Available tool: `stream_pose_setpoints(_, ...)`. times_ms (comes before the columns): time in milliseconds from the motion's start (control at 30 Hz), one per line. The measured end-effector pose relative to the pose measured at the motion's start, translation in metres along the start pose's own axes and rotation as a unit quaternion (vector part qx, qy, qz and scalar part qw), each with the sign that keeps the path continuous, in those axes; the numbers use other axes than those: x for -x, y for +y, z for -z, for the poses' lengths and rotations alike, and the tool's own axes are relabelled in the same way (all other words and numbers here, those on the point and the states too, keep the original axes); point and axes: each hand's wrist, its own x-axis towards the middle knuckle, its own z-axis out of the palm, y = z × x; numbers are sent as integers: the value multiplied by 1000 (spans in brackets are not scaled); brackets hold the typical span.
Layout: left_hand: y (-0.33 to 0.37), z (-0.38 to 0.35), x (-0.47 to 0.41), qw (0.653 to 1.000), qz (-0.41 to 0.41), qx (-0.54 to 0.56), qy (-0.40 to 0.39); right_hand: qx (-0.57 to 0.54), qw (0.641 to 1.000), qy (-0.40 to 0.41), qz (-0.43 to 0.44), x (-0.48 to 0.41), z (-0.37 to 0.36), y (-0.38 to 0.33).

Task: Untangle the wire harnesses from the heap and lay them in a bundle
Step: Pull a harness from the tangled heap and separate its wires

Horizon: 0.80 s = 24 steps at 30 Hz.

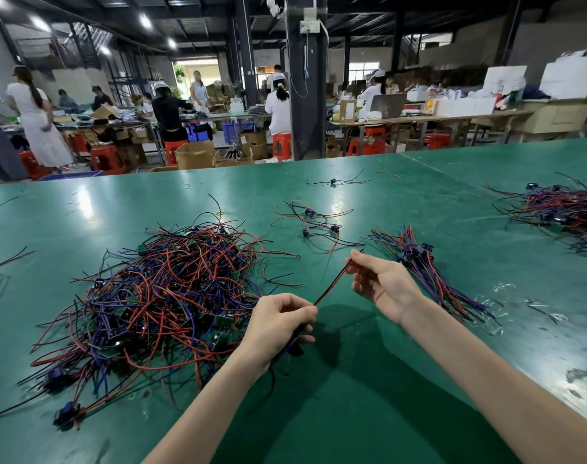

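A big tangled heap of red, blue and black wire harnesses lies on the green table, left of centre. One harness is stretched taut above the table between both hands. My left hand grips its lower end, where blue wire hangs out below the fist. My right hand pinches its upper end between thumb and fingertips. Just right of that hand lies a straightened bundle of harnesses, running from far left to near right.
Three loose harnesses lie beyond the hands, and another one further back. A second heap sits at the right edge. Scraps of clear plastic lie near the bundle. People work at benches beyond the table.
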Motion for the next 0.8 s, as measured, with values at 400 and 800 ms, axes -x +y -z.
stream_pose_setpoints(400,-3,-2,-3,1000,-2,25,-18,-12,997,24,-75,-6,4,-1)
stream_pose_setpoints(800,5,-5,6,997,-34,7,-75,31,999,39,-18,-3,3,-1)
